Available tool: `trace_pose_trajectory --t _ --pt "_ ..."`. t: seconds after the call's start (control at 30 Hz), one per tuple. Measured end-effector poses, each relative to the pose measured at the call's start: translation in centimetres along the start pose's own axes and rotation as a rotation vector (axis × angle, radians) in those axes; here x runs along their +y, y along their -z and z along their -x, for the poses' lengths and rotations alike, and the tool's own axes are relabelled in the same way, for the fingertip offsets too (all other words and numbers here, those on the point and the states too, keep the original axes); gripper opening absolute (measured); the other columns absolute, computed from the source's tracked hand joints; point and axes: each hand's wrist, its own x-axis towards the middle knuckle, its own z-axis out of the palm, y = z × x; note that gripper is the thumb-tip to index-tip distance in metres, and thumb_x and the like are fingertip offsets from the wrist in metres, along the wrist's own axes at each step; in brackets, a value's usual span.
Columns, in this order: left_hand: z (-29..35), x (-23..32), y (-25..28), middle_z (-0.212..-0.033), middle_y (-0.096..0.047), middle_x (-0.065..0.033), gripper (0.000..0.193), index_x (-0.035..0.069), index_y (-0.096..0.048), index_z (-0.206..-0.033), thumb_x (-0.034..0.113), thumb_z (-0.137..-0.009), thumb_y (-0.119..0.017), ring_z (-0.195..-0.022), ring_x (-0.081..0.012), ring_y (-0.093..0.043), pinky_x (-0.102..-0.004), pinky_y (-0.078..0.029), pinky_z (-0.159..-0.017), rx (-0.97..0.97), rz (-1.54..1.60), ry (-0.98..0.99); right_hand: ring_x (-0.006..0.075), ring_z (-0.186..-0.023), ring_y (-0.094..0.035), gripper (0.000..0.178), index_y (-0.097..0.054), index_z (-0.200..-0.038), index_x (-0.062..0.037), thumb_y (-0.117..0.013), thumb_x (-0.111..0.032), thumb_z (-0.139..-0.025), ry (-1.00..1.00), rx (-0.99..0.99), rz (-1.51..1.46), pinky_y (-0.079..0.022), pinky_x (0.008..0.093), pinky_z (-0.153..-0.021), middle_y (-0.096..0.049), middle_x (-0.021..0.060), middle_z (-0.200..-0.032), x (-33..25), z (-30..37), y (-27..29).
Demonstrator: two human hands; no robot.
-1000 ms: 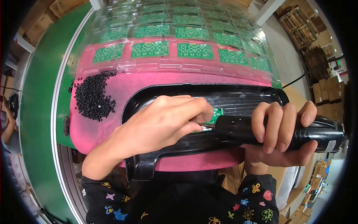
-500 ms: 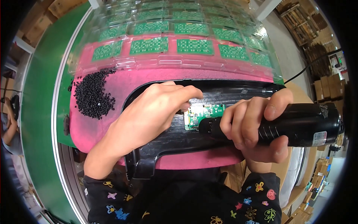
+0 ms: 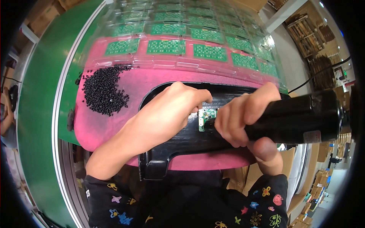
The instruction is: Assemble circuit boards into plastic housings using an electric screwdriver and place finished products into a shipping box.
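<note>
A pink work mat [image 3: 114, 125] fills the middle of the frame, lying on a green bench surface [image 3: 38, 106] that curves down the left side. Across the top of the frame lies a clear plastic tray [image 3: 190, 62] holding rows of small green circuit boards [image 3: 165, 46]; it sits well above the hands and touches nothing they work on.

On the mat, centre frame, lies a long black plastic housing [image 3: 182, 140]. Its long axis runs left to right, from a squared foot at lower centre-left to where it disappears behind the tool at right.

The right hand [image 3: 247, 117] comes in from the lower right, its fingers closed around a thick black power screwdriver [image 3: 300, 117]. The tool's body lies almost level, its long axis pointing leftward toward the centre; its tip is hidden behind the fingers.

The left hand [image 3: 171, 110] reaches in from the lower left, palm down, fingers curled and resting on the housing. Whether they pinch anything cannot be told.

Between the two hands, just right of centre, sits a small green circuit board [image 3: 205, 117] on the housing. It touches or nearly touches the fingertips of both hands, the right hand seeming slightly closer.

At upper left on the mat, well apart from the hands, lies a heap of small black screws [image 3: 102, 91]. Both forearms wear dark sleeves [image 3: 190, 205] with coloured flower patterns at the bottom edge.
</note>
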Motion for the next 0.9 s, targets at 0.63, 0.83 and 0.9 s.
trace_pose_trajectory --t 0.63,0.83,0.9 --pt "-0.1 1.0 0.9 -0.085 -0.067 -0.0214 0.023 0.000 -0.066 -0.102 0.001 -0.079 -0.066 -0.081 -0.0403 -0.065 -0.0451 -0.051 -0.069 -0.095 -0.172 0.176 0.0097 -0.039 -0.044 0.040 -0.041 -0.097 -0.0140 -0.073 -0.036 -0.086 0.186 0.012 -0.095 -0.040 0.0266 -0.041 -0.046 -0.0043 -0.053 1.1 -1.1 -0.3" --pt "-0.1 1.1 0.9 -0.085 -0.068 -0.0195 0.021 0.000 -0.066 -0.101 0.004 -0.080 -0.067 -0.082 -0.0401 -0.065 -0.0459 -0.052 -0.071 -0.098 -0.253 0.164 0.0133 -0.062 -0.047 0.034 -0.048 -0.101 -0.0028 -0.071 -0.008 -0.076 0.102 0.001 -0.274 -0.040 0.0298 -0.062 -0.051 0.0054 -0.068 0.9 -0.2 -0.3" --pt "0.0 1.0 0.8 -0.087 -0.068 -0.0189 0.020 0.001 -0.066 -0.100 0.004 -0.080 -0.067 -0.084 -0.0406 -0.065 -0.0463 -0.052 -0.071 -0.080 -0.272 0.147 0.0130 -0.063 -0.047 0.033 -0.049 -0.101 -0.0025 -0.070 -0.006 -0.076 0.082 -0.023 -0.274 -0.041 0.0294 -0.063 -0.052 0.0055 -0.069 1.2 -0.3 -0.7"
